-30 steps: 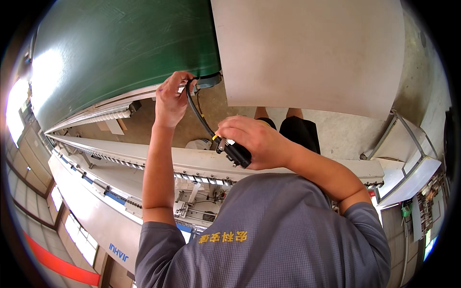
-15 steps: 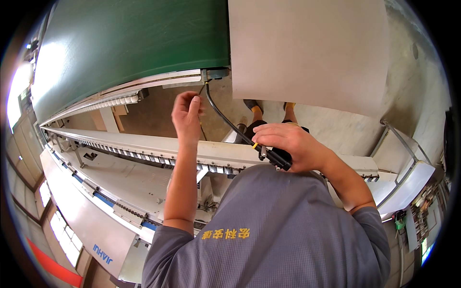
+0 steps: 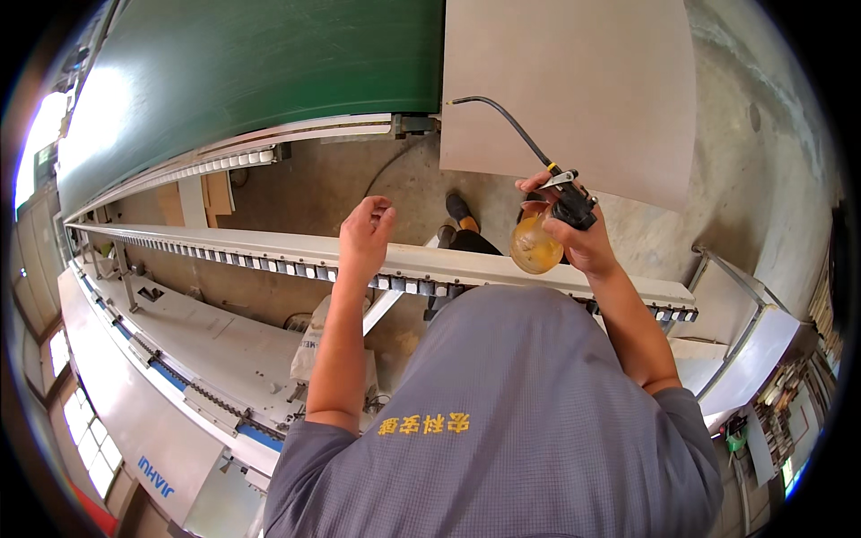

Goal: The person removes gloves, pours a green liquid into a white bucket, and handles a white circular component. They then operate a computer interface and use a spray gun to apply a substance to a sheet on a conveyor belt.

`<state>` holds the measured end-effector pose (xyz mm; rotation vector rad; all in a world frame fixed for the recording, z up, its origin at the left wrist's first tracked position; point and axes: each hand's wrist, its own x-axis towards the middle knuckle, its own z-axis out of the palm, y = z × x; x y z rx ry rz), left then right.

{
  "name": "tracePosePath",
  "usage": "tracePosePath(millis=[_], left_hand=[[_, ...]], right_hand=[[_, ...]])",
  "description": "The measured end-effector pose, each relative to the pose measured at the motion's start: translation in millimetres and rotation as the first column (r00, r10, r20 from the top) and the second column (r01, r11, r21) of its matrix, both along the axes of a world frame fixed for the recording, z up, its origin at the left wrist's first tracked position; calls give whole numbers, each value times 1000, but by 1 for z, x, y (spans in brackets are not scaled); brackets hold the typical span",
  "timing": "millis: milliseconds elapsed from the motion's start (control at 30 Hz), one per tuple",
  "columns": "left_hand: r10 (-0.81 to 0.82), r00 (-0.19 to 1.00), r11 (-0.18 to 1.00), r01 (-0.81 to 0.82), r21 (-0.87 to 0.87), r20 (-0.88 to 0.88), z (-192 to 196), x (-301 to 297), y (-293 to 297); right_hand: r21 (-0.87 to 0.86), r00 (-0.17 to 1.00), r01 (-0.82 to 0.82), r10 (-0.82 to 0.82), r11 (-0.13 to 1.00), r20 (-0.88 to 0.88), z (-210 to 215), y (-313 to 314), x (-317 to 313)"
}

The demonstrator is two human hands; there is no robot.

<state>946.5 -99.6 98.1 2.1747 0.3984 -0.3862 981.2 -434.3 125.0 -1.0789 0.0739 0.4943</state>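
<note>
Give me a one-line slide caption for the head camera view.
Right hand holds an oil can with a flexible spout; empty left hand hovers above the chain rail.

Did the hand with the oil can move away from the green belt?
Yes. The right hand holding the amber oil can with a black bent spout has drawn back from the end of the green conveyor belt, toward the person's right.

The left hand [image 3: 365, 235] hangs loosely curled and empty at ten o'clock, while the right hand [image 3: 574, 235], at two o'clock, is clenched.
</note>
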Motion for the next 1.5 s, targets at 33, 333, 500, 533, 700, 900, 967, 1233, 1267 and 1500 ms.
tracePosePath(millis=[33, 333, 500, 533, 700, 900, 967, 1233, 1267, 1500], left_hand=[[-23, 1000, 999, 23, 37, 5, 1, -4, 5], [-38, 999, 998, 39, -46, 18, -16, -13, -4], [-51, 998, 978, 44, -204, -29, -29, -11, -23], [-100, 994, 980, 90, -180, -50, -29, -12, -24], [-298, 950, 954, 297, -33, -92, -42, -15, -25], [-268, 957, 961, 258, -95, -115, -40, -11, -23], [-265, 956, 961, 251, -116, -127, -38, -12, -23], [-254, 958, 962, 236, -138, -133, -49, -12, -21], [-234, 962, 965, 213, -151, -138, -49, -12, -21], [-33, 998, 992, 26, -128, -58, -75, -2, -14]], right_hand=[[-11, 1000, -9, 9, 1000, -12, 1, 1, 0], [-264, 960, -118, 178, 957, 217, 13, 10, -8], [-637, 762, -128, 487, 760, 427, 8, 11, -13], [-669, 769, -151, 511, 728, 383, 7, 11, -15], [-772, 733, -156, 596, 616, 328, -5, 6, -26], [-777, 682, -124, 622, 617, 385, -1, 17, -41], [-783, 680, -98, 616, 614, 398, 0, 19, -44], [-855, 562, -2, 708, 519, 428, 7, 30, -46], [-874, 509, 8, 750, 486, 422, 8, 31, -42], [-895, 242, 27, 866, 446, 438, -1, 45, -13]])
